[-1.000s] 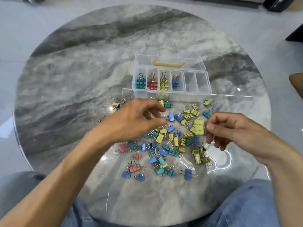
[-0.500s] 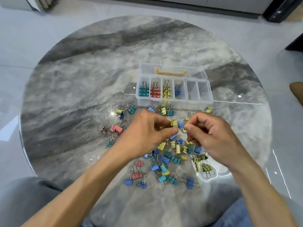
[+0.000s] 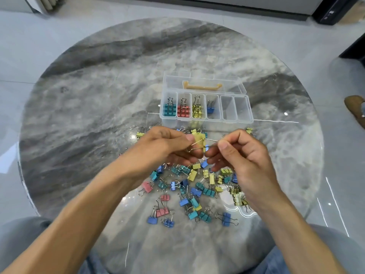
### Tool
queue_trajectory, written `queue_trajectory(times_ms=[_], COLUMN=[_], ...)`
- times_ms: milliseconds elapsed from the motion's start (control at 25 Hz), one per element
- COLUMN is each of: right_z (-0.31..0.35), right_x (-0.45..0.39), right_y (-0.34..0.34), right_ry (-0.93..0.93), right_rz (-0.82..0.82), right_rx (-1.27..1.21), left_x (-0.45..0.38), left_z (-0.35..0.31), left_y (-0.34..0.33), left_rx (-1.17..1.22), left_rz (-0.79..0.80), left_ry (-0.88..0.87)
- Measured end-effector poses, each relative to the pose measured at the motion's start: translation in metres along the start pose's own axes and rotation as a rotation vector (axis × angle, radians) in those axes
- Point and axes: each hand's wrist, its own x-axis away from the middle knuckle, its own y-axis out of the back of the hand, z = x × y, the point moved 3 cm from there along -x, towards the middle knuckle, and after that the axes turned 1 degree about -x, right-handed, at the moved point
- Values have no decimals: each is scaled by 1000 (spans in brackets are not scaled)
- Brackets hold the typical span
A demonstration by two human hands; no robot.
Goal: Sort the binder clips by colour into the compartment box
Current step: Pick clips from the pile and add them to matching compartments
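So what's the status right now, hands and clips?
Left hand pinches yellow clip; right hand pinches its wire handle. Compartment box open, four colours started. Nothing blocking it.

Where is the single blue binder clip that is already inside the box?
In the head view, the blue clip sits in the compartment box's fourth compartment from the left, right of the yellow clips.

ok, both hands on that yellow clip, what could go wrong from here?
1. The yellow clip is held above the pile by its wire handles; if the left hand or right hand loses its grip, it may drop back among the rest.
2. The box has narrow slots; the clip could land in red or blue beside yellow.
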Motion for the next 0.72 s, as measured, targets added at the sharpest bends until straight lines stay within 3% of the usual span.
queue_trajectory(times_ms=[80,320,480,600,720], right_z=[-7,-30,-28,-28,-31], right_x=[0,7,4,0,-3], right_y=[-7,-31,-33,-32,-27], right_ry=[-97,-116,-94,-105,-179], right_rz=[-75,-86,24,31,37], right_rx=[-174,-91,-31,2,-153], left_x=[5,2,6,5,3], left_z=[-2,5,-1,-2,-2], left_y=[-2,-5,1,1,1], left_rx=[91,-296,-500,-450,-221], left_rz=[8,-264,-405,-383,-274], left_ry=[15,-89,-169,-152,-107])
